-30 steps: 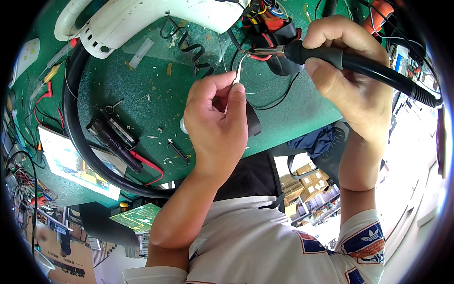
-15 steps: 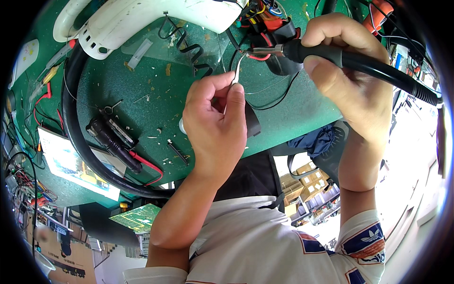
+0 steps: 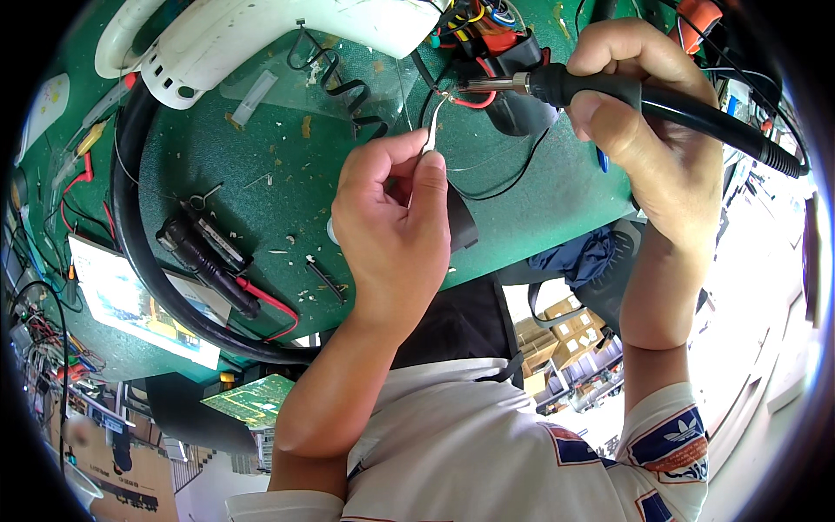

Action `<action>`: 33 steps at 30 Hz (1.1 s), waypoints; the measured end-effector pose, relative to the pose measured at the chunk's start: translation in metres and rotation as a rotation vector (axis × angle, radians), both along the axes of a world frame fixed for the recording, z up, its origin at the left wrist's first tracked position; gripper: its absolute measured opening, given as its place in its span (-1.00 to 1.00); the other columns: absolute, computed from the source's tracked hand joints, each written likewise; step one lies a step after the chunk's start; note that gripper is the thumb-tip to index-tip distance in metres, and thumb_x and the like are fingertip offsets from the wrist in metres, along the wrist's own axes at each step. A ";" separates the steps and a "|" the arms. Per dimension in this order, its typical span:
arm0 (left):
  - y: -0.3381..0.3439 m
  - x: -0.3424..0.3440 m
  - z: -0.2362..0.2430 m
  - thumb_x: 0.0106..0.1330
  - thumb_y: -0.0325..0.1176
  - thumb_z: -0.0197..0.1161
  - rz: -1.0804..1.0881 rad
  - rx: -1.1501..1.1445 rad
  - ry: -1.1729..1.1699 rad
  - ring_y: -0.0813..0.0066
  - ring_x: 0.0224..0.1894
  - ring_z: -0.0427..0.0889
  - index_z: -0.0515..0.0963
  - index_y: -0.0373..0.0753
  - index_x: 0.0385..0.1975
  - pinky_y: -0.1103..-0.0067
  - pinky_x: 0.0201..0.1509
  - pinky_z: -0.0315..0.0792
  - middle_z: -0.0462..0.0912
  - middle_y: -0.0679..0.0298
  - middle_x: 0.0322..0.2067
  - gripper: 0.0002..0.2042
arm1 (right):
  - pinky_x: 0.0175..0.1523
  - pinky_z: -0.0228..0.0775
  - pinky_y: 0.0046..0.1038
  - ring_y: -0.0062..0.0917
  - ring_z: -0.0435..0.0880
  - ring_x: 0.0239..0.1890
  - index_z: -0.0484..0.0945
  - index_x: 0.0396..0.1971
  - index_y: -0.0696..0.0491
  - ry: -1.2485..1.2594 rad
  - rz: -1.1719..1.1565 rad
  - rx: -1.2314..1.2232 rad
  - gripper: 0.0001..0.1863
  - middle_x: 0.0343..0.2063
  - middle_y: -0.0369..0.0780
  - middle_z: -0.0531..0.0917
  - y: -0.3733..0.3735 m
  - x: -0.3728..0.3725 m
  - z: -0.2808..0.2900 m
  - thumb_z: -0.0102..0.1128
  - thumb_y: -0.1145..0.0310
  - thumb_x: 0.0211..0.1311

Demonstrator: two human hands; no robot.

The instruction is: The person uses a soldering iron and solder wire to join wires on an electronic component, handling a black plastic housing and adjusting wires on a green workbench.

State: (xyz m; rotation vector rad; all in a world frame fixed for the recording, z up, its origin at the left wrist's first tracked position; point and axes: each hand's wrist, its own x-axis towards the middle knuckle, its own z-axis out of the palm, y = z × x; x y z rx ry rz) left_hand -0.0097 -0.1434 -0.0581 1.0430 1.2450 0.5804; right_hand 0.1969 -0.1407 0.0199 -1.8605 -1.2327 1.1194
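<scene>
My left hand point(image 3: 391, 230) pinches slim, light-coloured tweezers point(image 3: 434, 126) between thumb and fingers. Their points meet thin wire ends beside a red wire point(image 3: 476, 104). In my right hand point(image 3: 648, 143) is a soldering iron point(image 3: 591, 90) with a black grip and a thick black cord, held level. Its metal tip comes from the right, close to the tweezer points; whether it touches the wires I cannot tell. Behind them lies a black housing point(image 3: 520, 115) with a bundle of coloured wires point(image 3: 487, 19) at its far end.
A white curved shell point(image 3: 287, 43) spans the far side of the green mat point(image 3: 270, 174). At left a thick black tube point(image 3: 130, 217) curves around a black flashlight-like tool point(image 3: 200, 257). A coiled black cable point(image 3: 339, 87) lies near the shell. A green circuit board point(image 3: 252, 402) sits at lower left.
The soldering iron and my right hand have shifted slightly right, its tip backing off a little from the tweezer points. My left hand has moved slightly left, still holding the tweezers.
</scene>
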 end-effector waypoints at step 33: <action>-0.001 -0.001 0.001 0.31 -0.58 0.24 0.013 -0.020 -0.074 0.71 -0.40 0.45 0.54 -0.42 -0.15 0.72 -0.35 0.40 0.54 0.29 -0.34 -0.85 | -0.41 0.23 -0.68 -0.76 0.48 -0.54 0.57 -0.33 0.18 0.151 -0.167 -0.159 -0.78 -0.56 -0.35 0.58 0.003 0.001 0.005 0.35 0.48 -0.01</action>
